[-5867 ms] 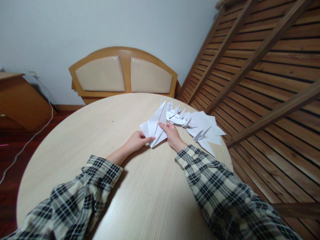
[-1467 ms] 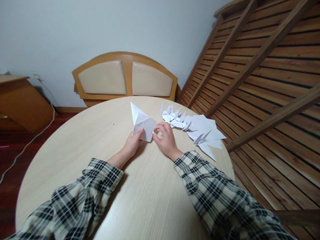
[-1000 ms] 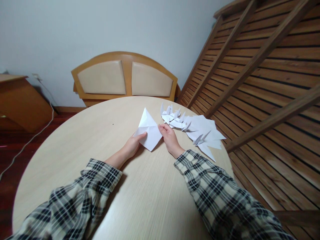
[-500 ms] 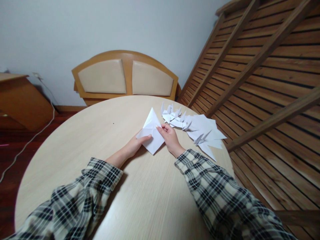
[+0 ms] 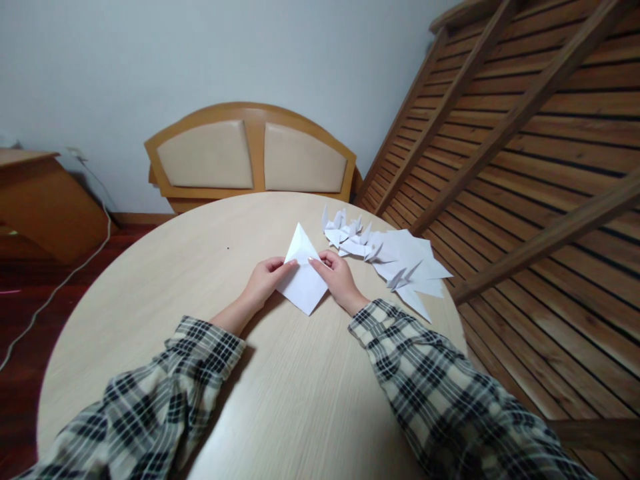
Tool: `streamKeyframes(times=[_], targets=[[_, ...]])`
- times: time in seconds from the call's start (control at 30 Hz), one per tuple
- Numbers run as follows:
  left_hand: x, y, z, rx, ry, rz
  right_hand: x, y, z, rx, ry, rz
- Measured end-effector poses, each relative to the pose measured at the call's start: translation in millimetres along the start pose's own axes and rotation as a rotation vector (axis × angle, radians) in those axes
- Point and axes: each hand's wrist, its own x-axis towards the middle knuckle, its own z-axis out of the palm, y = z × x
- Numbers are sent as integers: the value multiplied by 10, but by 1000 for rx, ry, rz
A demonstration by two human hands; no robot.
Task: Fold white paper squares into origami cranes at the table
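A folded sheet of white paper, kite-shaped with its narrow tip pointing away from me, is held just over the table between both hands. My left hand pinches its left edge, thumb on top and the fingers curled beneath. On the opposite edge my right hand grips it the same way, its thumb lying near the crease across the middle. The fingers under the paper are partly hidden. Close beyond my right hand stand several folded paper cranes.
White paper sheets lie at the right of the round table, some under the cranes. A slatted wooden frame leans along the right side. Behind the table is a padded headboard; a wooden desk stands at left.
My left hand has shifted its grip up the paper's left edge. The paper has tilted slightly, its far tip moving left and nearer to me. My right thumb has slid a little toward me.
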Motion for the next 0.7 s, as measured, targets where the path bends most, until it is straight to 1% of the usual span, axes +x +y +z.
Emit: streamKeyframes(times=[0.13, 0.33, 0.4, 0.5, 0.6, 0.63, 0.7], targets=[[-20, -14, 17, 88, -29, 25, -8, 13, 13, -35, -27, -20], [18, -24, -24, 66, -37, -4, -9, 35, 13, 8, -114, 23], [39, -28, -55, 55, -19, -18, -4, 34, -8, 33, -117, 41], [66, -42, -102, -2, 7, -32, 5, 18, -57, 89, -79, 116], [80, -62, -127, -93, 12, -52, 9, -17, -101, 176, -105, 253], [82, -69, -129, -117, 8, -54, 9, -29, -113, 198, -126, 270], [80, -79, -127, -145, -10, -55, 9, -45, -134, 221, -175, 247]])
